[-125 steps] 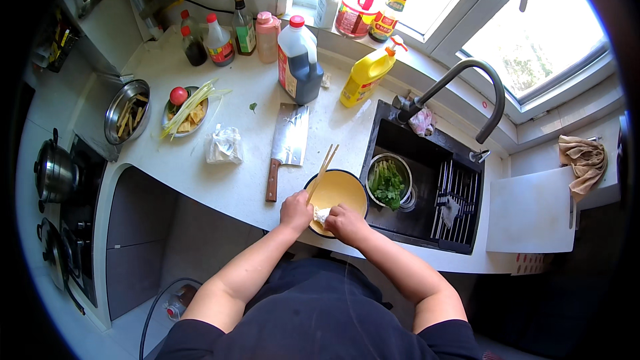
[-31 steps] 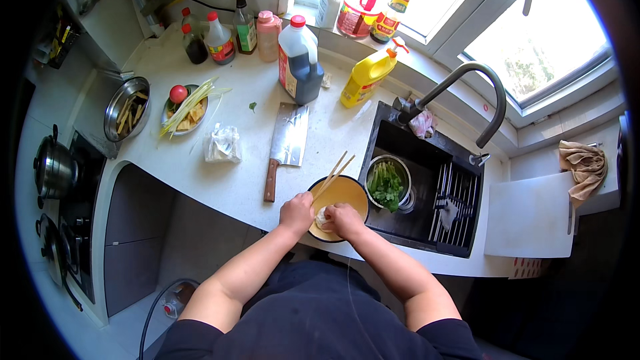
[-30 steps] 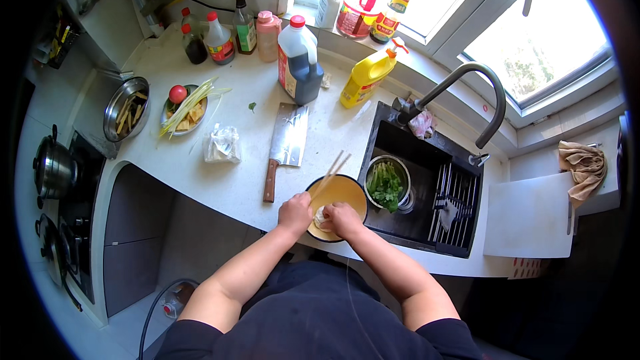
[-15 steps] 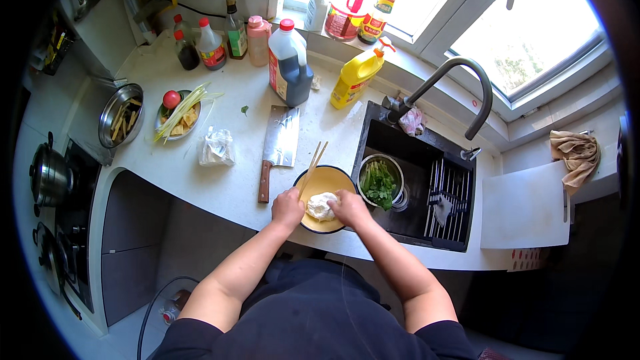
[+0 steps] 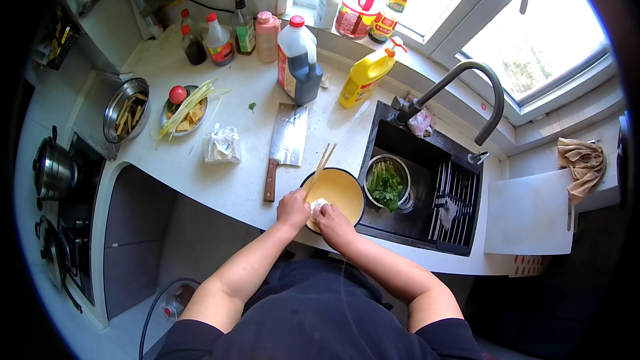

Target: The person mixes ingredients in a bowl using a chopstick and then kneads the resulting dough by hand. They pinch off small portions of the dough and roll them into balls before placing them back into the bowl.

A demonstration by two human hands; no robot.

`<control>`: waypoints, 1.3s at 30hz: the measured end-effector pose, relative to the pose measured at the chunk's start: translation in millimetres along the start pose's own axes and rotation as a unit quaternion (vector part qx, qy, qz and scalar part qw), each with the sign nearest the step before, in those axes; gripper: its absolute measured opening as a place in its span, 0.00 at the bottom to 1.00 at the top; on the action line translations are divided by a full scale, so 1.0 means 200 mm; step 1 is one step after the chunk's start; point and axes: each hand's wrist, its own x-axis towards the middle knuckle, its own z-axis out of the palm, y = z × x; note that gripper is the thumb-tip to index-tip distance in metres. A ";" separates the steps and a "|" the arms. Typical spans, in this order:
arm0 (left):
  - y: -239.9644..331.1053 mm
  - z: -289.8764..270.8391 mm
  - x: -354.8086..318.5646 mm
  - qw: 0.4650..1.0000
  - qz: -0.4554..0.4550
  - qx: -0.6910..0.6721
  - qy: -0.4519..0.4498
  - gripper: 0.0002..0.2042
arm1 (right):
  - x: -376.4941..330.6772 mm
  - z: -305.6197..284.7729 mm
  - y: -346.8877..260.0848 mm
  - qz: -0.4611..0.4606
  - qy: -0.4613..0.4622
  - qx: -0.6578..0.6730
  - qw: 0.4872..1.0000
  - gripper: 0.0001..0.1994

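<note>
A yellow bowl with a dark rim [image 5: 348,195] stands at the counter's front edge. My left hand [image 5: 293,211] is closed at its left side, with a pair of wooden chopsticks [image 5: 322,165] slanting up out of it. Whether those fingers also grip the rim is hidden. Inside the bowl, my right hand [image 5: 335,228] is closed on a lump of white dough [image 5: 318,205], close against my left hand. Most of the dough is covered by the fingers. Left of the bowl lies a cleaver [image 5: 289,137] with its wooden handle toward me.
Right of the bowl, a dark sink [image 5: 424,190] holds a metal pot of leafy greens [image 5: 384,185] under a curved faucet [image 5: 499,97]. Farther back stand a large sauce jug [image 5: 298,63] and a yellow bottle [image 5: 366,79]. A crumpled plastic bag [image 5: 222,145] and a plate of vegetables [image 5: 189,117] sit left.
My right hand has moved left and toward me inside the bowl, bringing the dough against the left side. Less of the dough shows now. The whole view has shifted slightly.
</note>
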 end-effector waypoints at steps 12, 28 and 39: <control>0.00 0.00 -0.01 1.000 0.002 0.006 -0.002 0.07 | 0.17 -0.22 0.23 0.148 0.045 0.200 0.968 0.11; 0.01 0.01 0.00 1.000 0.021 0.007 -0.018 0.06 | -0.04 -0.20 0.27 -0.050 0.112 -0.007 0.992 0.04; 0.03 0.00 0.00 1.000 0.016 0.011 -0.014 0.06 | -0.02 -0.06 0.27 0.109 -0.090 0.086 0.986 0.06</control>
